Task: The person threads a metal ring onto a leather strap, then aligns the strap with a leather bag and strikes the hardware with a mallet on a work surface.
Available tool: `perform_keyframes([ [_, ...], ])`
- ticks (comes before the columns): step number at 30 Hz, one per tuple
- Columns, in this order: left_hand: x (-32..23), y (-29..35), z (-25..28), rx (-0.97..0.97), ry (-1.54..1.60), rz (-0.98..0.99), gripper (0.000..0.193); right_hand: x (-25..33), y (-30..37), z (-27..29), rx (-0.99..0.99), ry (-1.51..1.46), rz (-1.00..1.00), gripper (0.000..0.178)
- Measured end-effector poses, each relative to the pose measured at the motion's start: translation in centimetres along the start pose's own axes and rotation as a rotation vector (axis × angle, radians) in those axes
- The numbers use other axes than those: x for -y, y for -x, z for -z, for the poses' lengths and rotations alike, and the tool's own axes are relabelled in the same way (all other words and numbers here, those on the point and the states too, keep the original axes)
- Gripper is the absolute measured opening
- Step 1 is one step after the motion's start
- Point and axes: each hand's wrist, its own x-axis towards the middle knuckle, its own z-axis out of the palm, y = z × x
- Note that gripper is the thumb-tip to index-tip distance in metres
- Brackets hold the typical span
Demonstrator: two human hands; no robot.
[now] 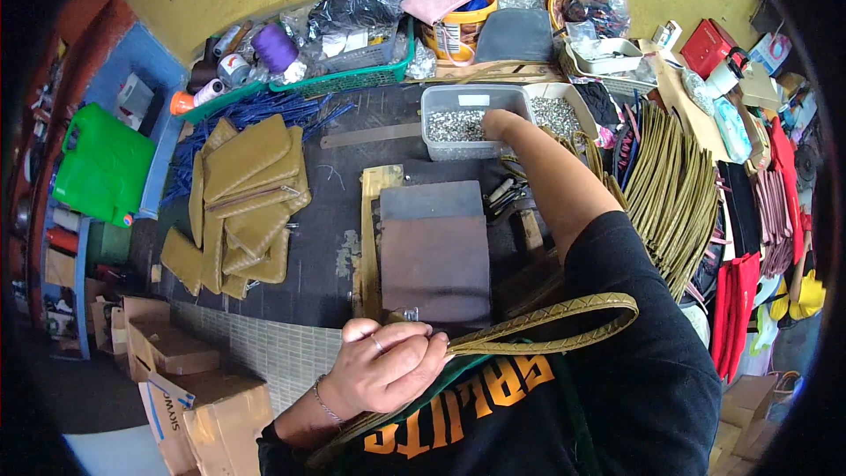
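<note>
My left hand is closed round a long olive strap with a woven pattern, held in front of my body. The strap loops out to the right, and its tail hangs down along my left forearm. A small shiny metal piece shows just above the fingers. My right hand reaches into a see-through plastic box of small silver metal parts; its fingers are hidden there. Between the hands lies a dark board topped by a brown flat pad, beside a wooden strip.
Olive quilted pouches are piled at the left, near a metal ruler. A second tray of metal parts stands beside the box. Many olive straps lie at the right. Hand tools rest near my right arm. Cardboard boxes stand lower left.
</note>
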Motion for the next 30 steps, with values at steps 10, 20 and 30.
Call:
perform_keyframes([
  [10, -0.3, -0.4, -0.3, 0.029, 0.031, -0.090, 0.017, 0.3, 7.6, 5.9, -0.332, -0.909, -0.186, 0.016],
  [20, 0.3, -2.0, 0.4, -0.049, 0.041, -0.281, 0.019, 17.7, 30.3, 12.4, -0.117, -1.510, 0.453, 0.008],
  [30, -0.9, -1.7, -0.7, -0.030, 0.085, -0.289, 0.010, 18.6, 34.2, 8.5, -0.150, -1.916, 0.455, 0.007],
])
